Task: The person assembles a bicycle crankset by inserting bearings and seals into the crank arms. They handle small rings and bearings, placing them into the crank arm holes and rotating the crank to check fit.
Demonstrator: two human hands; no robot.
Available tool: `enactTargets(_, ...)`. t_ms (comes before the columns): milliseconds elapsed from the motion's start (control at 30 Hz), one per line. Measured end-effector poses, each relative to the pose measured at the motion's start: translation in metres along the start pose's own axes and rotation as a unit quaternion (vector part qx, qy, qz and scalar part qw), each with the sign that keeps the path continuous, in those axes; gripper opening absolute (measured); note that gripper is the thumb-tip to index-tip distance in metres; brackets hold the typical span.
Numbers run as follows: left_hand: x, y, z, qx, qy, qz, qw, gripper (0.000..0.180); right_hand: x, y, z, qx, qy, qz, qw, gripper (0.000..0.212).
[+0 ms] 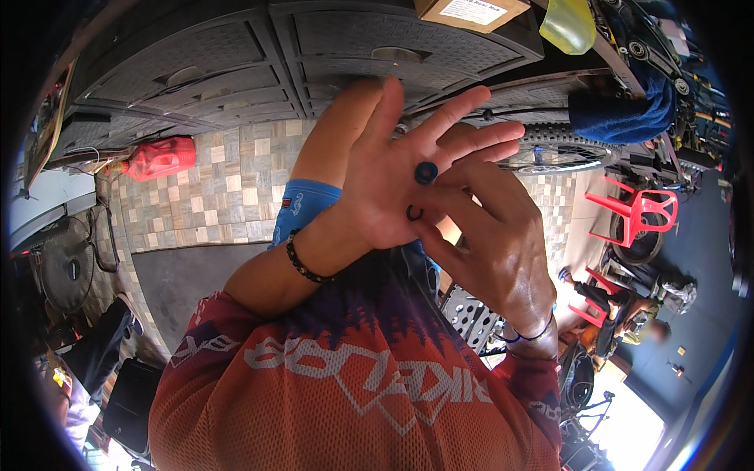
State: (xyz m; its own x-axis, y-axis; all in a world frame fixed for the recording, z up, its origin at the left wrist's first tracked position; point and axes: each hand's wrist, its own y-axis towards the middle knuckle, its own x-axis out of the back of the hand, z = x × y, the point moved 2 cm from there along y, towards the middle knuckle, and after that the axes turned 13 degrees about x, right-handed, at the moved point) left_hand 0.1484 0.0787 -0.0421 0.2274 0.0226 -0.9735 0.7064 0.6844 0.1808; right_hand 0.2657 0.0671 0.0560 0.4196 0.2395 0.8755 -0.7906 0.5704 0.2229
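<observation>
My left hand (393,177) is turned palm up with its fingers spread. On the palm, near the base of the fingers, rests a small round dark-blue part (426,173) with a hole in its middle. My right hand (495,231) reaches in from the right, thumb and forefinger curved toward each other over the left palm. At their tips is a small black C-shaped ring (415,213), close against the palm; whether it touches the skin is hard to tell. The right hand's other fingers are bent, and their tips are partly hidden.
Dark woven-pattern drawers (345,55) stand ahead, with a cardboard box (471,12) at their top edge. A bicycle wheel (561,149) and red plastic chairs (636,212) are to the right. Left are a red jug (161,158) and a fan (67,255). Other people sit at both sides.
</observation>
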Motion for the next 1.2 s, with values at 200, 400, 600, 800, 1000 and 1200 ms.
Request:
enactTargets(200,0.0,0.0,-0.002,-0.005,0.014,0.001,1.0,0.098,0.004,-0.001,-0.002,-0.015,0.034,0.005,0.999,0.034)
enactTargets(400,-0.001,-0.002,-0.006,-0.008,0.084,-0.005,0.996,0.098,0.006,0.005,-0.021,-0.055,0.024,-0.044,0.997,0.036)
enactTargets(600,-0.006,0.0,-0.002,-0.021,0.076,-0.015,0.997,0.099,0.0,0.004,-0.026,-0.027,0.008,-0.032,0.999,0.038)
enactTargets(800,-0.007,-0.002,-0.002,-0.022,0.061,-0.02,0.998,0.1,-0.001,0.005,-0.025,-0.011,-0.015,-0.026,0.999,0.036)
enactTargets(1000,-0.011,-0.002,-0.001,-0.038,0.056,-0.027,0.997,0.098,0.004,0.005,-0.021,-0.05,0.056,-0.054,0.996,0.037)
enactTargets(1200,-0.028,0.004,0.0,-0.044,0.09,-0.043,0.994,0.098,-0.001,-0.034,-0.026,-0.148,0.146,-0.337,0.918,0.03)
